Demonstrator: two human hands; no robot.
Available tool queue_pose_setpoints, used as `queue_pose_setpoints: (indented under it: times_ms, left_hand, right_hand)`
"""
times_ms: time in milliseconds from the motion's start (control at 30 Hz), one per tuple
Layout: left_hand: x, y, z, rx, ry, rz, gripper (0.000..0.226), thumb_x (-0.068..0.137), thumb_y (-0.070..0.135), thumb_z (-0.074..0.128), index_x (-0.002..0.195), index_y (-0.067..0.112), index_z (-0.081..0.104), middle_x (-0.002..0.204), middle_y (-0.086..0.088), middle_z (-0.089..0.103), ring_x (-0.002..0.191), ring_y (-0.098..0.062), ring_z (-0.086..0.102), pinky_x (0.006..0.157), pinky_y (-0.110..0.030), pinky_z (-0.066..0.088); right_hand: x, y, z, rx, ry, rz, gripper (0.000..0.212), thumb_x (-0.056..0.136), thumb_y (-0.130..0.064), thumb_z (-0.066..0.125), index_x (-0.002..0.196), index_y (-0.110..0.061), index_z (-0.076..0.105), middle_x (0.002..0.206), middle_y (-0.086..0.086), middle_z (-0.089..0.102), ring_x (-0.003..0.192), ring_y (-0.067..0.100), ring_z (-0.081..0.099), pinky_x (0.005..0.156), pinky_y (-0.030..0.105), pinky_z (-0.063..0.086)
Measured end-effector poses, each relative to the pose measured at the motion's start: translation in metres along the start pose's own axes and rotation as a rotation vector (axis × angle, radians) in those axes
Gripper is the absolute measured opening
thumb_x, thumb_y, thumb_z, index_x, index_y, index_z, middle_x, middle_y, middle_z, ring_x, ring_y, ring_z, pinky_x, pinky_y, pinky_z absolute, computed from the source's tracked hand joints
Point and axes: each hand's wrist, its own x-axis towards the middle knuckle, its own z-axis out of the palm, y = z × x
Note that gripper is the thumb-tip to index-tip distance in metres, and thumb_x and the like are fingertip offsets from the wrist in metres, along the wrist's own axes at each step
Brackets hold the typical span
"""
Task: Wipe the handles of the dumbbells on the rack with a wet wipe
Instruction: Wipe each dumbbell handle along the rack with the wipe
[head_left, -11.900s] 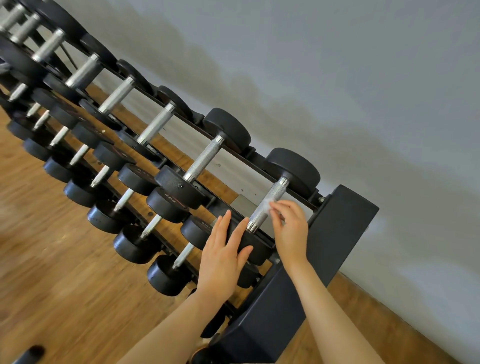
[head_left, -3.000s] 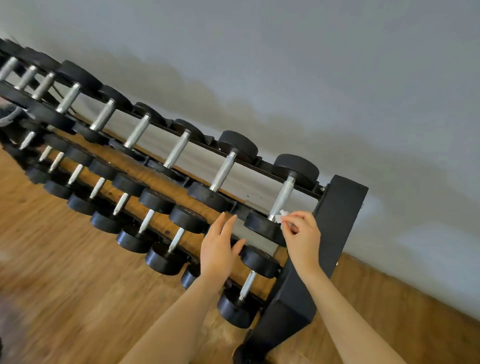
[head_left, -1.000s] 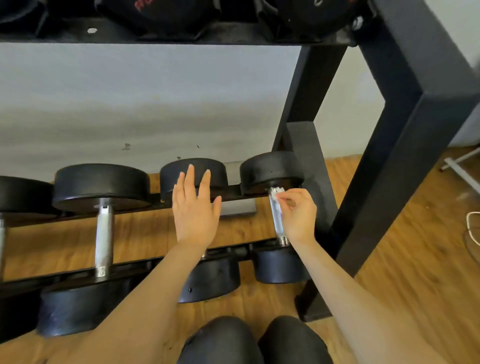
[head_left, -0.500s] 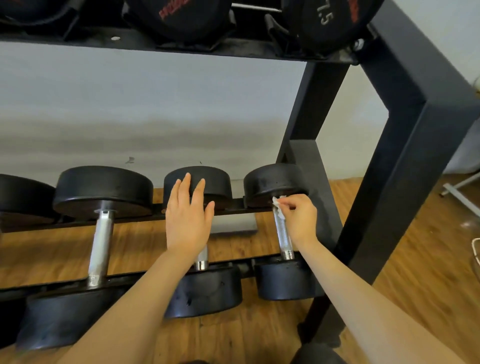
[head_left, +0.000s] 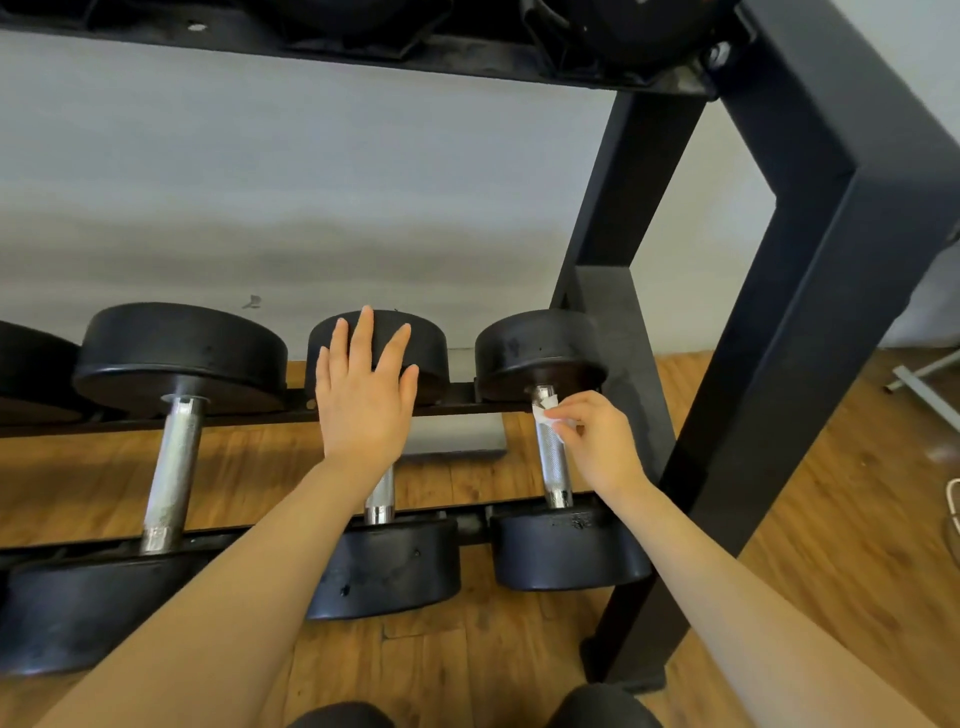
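Observation:
Black dumbbells with steel handles lie on the rack's lowest shelf. My right hand (head_left: 597, 444) pinches a small white wet wipe (head_left: 546, 408) against the far end of the rightmost dumbbell's knurled handle (head_left: 553, 462), just below its rear head. My left hand (head_left: 366, 400) is flat with fingers spread over the middle dumbbell (head_left: 384, 564), covering most of its handle; whether it touches is unclear. A larger dumbbell (head_left: 174, 457) lies to the left.
The black rack upright (head_left: 810, 322) stands close to the right of my right hand, and an upper shelf (head_left: 363, 49) with more dumbbells hangs overhead. A grey wall is behind, wooden floor below. My knees show at the bottom edge.
The view has shifted from the rack's top row down to the lowest shelf. Over the last second my right hand slid the wipe up the rightmost handle toward the rear head.

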Motion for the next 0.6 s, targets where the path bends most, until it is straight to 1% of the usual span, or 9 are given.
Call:
queue_pose_setpoints:
  times_ms: [100, 167, 300, 400, 467, 533, 600]
  left_hand:
    - [0.004, -0.003, 0.003, 0.022, 0.011, 0.01, 0.047, 0.102, 0.034, 0.044, 0.148, 0.025, 0.043, 0.161, -0.011, 0.025, 0.149, -0.034, 0.015, 0.12, -0.052, 0.015]
    - [0.003, -0.006, 0.004, 0.03, 0.018, 0.032, 0.047, 0.101, 0.033, 0.045, 0.148, 0.025, 0.043, 0.161, -0.011, 0.026, 0.149, -0.035, 0.017, 0.119, -0.052, 0.017]
    - [0.001, -0.008, 0.005, 0.028, 0.03, 0.054, 0.047, 0.101, 0.033, 0.047, 0.147, 0.024, 0.045, 0.159, -0.012, 0.028, 0.149, -0.036, 0.019, 0.119, -0.052, 0.018]
    - [0.0, -0.011, 0.006, 0.03, 0.036, 0.071, 0.048, 0.101, 0.033, 0.047, 0.147, 0.024, 0.044, 0.16, -0.011, 0.028, 0.149, -0.035, 0.019, 0.119, -0.051, 0.018]
    - [-0.001, -0.014, 0.007, 0.026, 0.045, 0.09, 0.048, 0.1, 0.032, 0.049, 0.147, 0.024, 0.045, 0.159, -0.012, 0.029, 0.148, -0.035, 0.019, 0.118, -0.052, 0.018]
    - [-0.002, -0.017, 0.008, 0.025, 0.059, 0.117, 0.048, 0.099, 0.03, 0.052, 0.147, 0.023, 0.045, 0.159, -0.012, 0.03, 0.148, -0.035, 0.021, 0.118, -0.052, 0.019]
    - [-0.002, -0.021, 0.008, 0.03, 0.074, 0.142, 0.049, 0.098, 0.03, 0.053, 0.146, 0.022, 0.046, 0.158, -0.013, 0.031, 0.147, -0.036, 0.022, 0.117, -0.052, 0.021]
  right_hand:
    - [0.0, 0.0, 0.001, -0.026, 0.008, -0.005, 0.017, 0.091, -0.009, 0.063, 0.104, -0.009, 0.074, 0.108, 0.004, 0.063, 0.097, 0.014, 0.058, 0.079, 0.004, 0.037]
    - [0.001, 0.0, 0.002, -0.045, 0.012, 0.012, 0.018, 0.09, -0.009, 0.064, 0.106, -0.009, 0.074, 0.11, 0.003, 0.062, 0.098, 0.014, 0.058, 0.08, 0.005, 0.036]
    - [0.004, -0.003, 0.007, -0.075, 0.05, 0.009, 0.017, 0.092, -0.011, 0.062, 0.105, -0.008, 0.073, 0.108, 0.002, 0.063, 0.096, 0.013, 0.057, 0.077, 0.002, 0.034]
    - [0.012, -0.01, 0.011, -0.008, 0.109, 0.057, 0.017, 0.093, -0.011, 0.059, 0.104, -0.008, 0.072, 0.105, -0.001, 0.062, 0.09, 0.004, 0.054, 0.077, 0.002, 0.039]
    - [0.016, -0.013, 0.013, 0.022, 0.136, 0.068, 0.019, 0.093, -0.011, 0.058, 0.105, -0.008, 0.072, 0.105, -0.001, 0.064, 0.09, 0.002, 0.054, 0.083, 0.006, 0.043]
    - [0.015, -0.013, 0.013, -0.012, 0.135, 0.034, 0.02, 0.093, -0.01, 0.059, 0.108, -0.008, 0.073, 0.11, 0.002, 0.067, 0.096, 0.007, 0.058, 0.087, 0.005, 0.039]
    - [0.013, -0.01, 0.01, -0.035, 0.118, 0.0, 0.02, 0.092, -0.009, 0.061, 0.108, -0.008, 0.074, 0.113, 0.004, 0.067, 0.102, 0.015, 0.06, 0.09, 0.012, 0.039]
